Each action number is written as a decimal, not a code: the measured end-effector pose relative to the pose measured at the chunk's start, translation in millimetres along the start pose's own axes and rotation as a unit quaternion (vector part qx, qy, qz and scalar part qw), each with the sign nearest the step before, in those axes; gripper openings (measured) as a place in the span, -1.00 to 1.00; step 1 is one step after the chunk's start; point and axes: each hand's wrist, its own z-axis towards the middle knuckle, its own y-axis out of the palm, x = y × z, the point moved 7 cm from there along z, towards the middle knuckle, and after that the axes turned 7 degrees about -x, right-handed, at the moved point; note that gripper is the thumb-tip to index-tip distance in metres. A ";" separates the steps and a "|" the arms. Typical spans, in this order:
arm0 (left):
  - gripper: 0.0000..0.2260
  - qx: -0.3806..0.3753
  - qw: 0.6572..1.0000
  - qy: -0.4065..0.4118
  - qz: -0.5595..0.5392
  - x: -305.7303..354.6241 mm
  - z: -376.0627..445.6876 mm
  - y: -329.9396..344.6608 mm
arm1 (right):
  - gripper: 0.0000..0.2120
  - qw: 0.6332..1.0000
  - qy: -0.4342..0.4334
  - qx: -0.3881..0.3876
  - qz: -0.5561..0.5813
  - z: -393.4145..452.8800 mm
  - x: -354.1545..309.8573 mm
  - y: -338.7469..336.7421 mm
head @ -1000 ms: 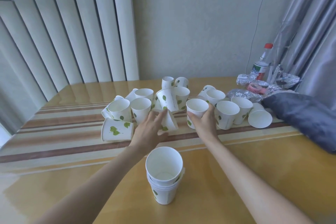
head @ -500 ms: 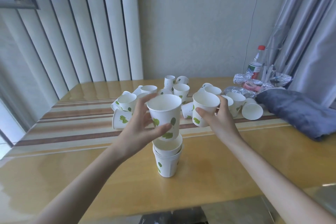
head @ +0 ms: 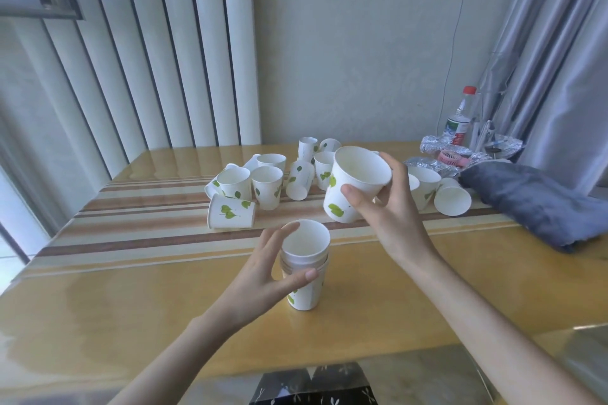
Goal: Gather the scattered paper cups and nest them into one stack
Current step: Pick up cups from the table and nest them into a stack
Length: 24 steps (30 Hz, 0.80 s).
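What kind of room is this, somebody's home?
Probably a home, at a dining table. Vertical blinds and a grey curtain frame it, with a drinks bottle and folded blanket beside the paper cups.

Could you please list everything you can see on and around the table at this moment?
Stack of cups: several nested, exact count unclear, white with green leaves, near table centre.
Held cup: one, white with green leaves, tilted, above the stack.
Scattered cups: about a dozen, white and green, upright and toppled, far side.
Table: one, yellow wood with striped runner.
Bottle: one, clear, red cap, far right.
Foil wraps: silver, far right.
Cloth: one, blue-grey, right edge.
Left hand: steadying the stack.
Right hand: gripping the held cup.
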 end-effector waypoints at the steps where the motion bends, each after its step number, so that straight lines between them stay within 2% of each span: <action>1: -0.18 0.003 1.000 0.003 -0.010 -0.6 -0.8 0.5 | -0.41 1.000 -0.002 -0.019 0.007 -0.6 -2.8 6.5; 5: -0.06 0.029 0.996 0.006 -0.080 -7.5 -3.1 -5.6 | -0.46 0.992 0.029 -0.107 0.054 -6.3 1.7 37.2; 11: -0.07 0.029 0.997 -0.039 -0.057 -30.7 -13.9 -12.4 | -0.42 0.979 0.098 -0.179 -0.005 -21.5 31.1 62.0; 15: -0.22 0.020 0.996 -0.067 -0.050 -46.6 -21.2 -20.3 | -0.34 0.967 0.140 -0.206 -0.045 -34.8 49.2 65.8; 19: -0.45 0.037 0.992 -0.084 -0.091 -51.1 -25.8 -37.1 | -0.27 0.949 0.155 -0.267 -0.060 -39.1 49.9 63.6; 21: -0.68 0.089 0.983 -0.104 -0.121 -58.1 -19.7 -51.9 | -0.34 0.953 0.172 -0.246 -0.035 -30.1 51.6 54.4; 22: -0.79 0.130 0.977 -0.122 -0.117 -64.6 -14.3 -61.6 | -0.42 0.960 0.186 -0.210 -0.020 -21.5 55.0 46.7; 24: -0.80 0.207 0.958 -0.179 -0.087 -82.5 -0.6 -78.6 | -0.58 0.970 0.214 -0.111 -0.015 2.0 69.3 28.0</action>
